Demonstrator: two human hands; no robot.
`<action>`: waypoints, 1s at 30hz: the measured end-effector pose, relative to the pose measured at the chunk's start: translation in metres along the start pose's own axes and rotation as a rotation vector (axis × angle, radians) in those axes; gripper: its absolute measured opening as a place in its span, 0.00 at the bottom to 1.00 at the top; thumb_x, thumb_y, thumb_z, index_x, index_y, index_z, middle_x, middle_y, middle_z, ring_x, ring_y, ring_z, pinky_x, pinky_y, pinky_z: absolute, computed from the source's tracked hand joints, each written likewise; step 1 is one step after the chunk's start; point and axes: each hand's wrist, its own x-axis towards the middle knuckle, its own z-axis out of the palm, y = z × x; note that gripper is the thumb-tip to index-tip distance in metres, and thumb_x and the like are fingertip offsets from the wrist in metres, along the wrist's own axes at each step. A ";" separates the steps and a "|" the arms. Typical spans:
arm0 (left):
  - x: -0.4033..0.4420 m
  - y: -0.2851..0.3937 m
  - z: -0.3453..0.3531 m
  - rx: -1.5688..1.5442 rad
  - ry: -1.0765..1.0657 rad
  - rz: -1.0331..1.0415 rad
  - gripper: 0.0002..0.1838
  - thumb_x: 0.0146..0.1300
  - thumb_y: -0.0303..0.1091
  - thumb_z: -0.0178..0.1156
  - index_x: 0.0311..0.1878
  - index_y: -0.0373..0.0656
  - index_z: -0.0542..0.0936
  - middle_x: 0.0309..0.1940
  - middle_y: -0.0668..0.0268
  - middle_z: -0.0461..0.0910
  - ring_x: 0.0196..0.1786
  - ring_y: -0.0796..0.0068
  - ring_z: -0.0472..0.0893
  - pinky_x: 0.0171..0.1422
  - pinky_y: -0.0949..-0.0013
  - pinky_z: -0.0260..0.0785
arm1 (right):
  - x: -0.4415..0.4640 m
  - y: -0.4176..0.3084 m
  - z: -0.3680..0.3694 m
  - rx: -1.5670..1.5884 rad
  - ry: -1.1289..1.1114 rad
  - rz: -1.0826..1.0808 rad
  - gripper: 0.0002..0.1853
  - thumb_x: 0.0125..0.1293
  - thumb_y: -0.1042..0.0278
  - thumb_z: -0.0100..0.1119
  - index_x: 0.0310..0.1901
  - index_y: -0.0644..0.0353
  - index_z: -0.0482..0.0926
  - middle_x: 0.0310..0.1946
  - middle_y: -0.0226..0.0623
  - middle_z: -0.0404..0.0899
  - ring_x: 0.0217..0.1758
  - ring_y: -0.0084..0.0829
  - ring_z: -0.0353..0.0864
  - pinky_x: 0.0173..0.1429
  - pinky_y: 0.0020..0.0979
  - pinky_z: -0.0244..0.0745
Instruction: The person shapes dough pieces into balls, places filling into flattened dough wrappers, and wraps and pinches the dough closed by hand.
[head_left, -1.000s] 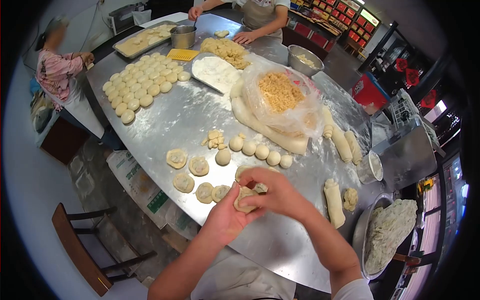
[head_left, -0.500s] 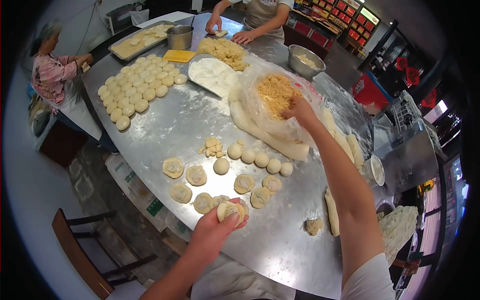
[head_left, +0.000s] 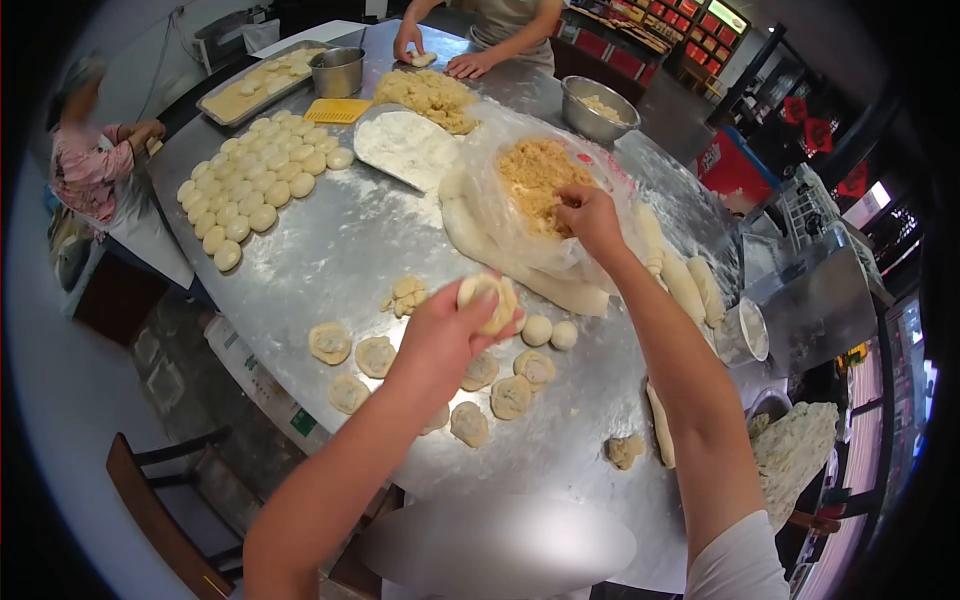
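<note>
1. The left hand (head_left: 445,330) grips a round of dough (head_left: 490,305) between thumb and fingers, raised above the steel table (head_left: 330,235), hiding part of a row of dough balls (head_left: 537,331).
2. The right hand (head_left: 592,215) reaches into a clear plastic bag (head_left: 487,150), fingertips bent at the crumbly yellow filling (head_left: 535,175) — whether they pinch any, I cannot tell.
3. The bag's loose, crumpled plastic surrounds the filling; a thick dough strip (head_left: 500,255) curves beside it.
4. Beyond the bag are a floury scoop (head_left: 408,150), a yellow dough mound (head_left: 425,95) and a metal bowl (head_left: 600,108).
5. Flattened dough pieces (head_left: 375,357) lie below and left of the raised round; many pale buns (head_left: 250,185) sit farther left.
6. Across the table, a co-worker's hand (head_left: 408,40) touches a small dough piece (head_left: 424,59).
</note>
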 end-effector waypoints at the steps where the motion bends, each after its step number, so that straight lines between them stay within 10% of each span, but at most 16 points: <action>1: 0.014 0.004 0.004 -0.022 -0.006 0.015 0.22 0.81 0.32 0.52 0.72 0.33 0.68 0.64 0.52 0.78 0.63 0.60 0.82 0.67 0.63 0.78 | 0.003 0.006 -0.002 0.077 0.068 0.005 0.15 0.59 0.74 0.68 0.48 0.67 0.88 0.35 0.44 0.89 0.35 0.30 0.87 0.44 0.31 0.80; 6: 0.065 0.022 0.030 -0.113 0.018 0.010 0.24 0.82 0.35 0.50 0.73 0.31 0.65 0.68 0.50 0.73 0.67 0.56 0.78 0.74 0.56 0.73 | 0.001 0.008 -0.002 0.177 0.083 0.022 0.12 0.62 0.79 0.66 0.48 0.70 0.86 0.34 0.30 0.85 0.35 0.19 0.80 0.40 0.23 0.77; 21: 0.160 -0.003 0.048 -0.377 -0.086 -0.040 0.27 0.87 0.47 0.36 0.77 0.39 0.62 0.73 0.56 0.69 0.72 0.59 0.73 0.80 0.52 0.65 | -0.020 -0.029 -0.029 0.797 -0.038 0.258 0.13 0.63 0.80 0.68 0.49 0.72 0.84 0.34 0.36 0.86 0.34 0.24 0.85 0.38 0.28 0.81; 30: 0.177 -0.028 0.049 -0.389 0.039 -0.061 0.19 0.85 0.37 0.44 0.70 0.37 0.67 0.67 0.55 0.74 0.66 0.60 0.78 0.68 0.57 0.77 | -0.048 -0.043 -0.004 0.045 -0.045 -0.212 0.12 0.62 0.80 0.62 0.47 0.67 0.85 0.43 0.54 0.87 0.44 0.49 0.88 0.48 0.41 0.81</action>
